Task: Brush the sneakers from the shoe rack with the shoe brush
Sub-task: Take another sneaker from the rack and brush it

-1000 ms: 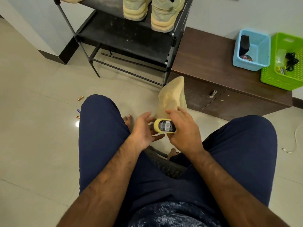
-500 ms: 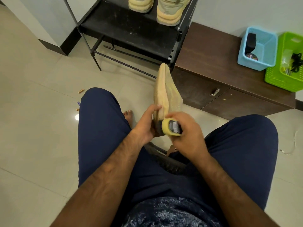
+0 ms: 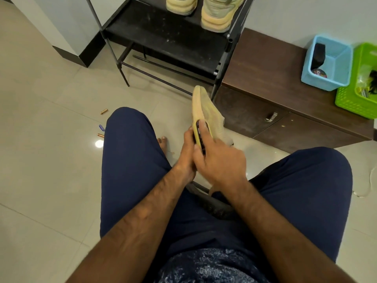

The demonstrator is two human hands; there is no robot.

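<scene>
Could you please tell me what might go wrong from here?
The sneaker hangs in the air, held at its near end by the left hand. A hard stroke of the shoe brush in the right hand could knock it loose. Its toe appears near a leg of the shoe rack and might bump it.

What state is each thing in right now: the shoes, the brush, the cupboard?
Held sneaker: on its edge, toe pointing away, gripped by left hand.
Shoe brush: gripped by right hand, against the sneaker.
Two sneakers: upright on the shoe rack.
Cabinet: shut.
</scene>
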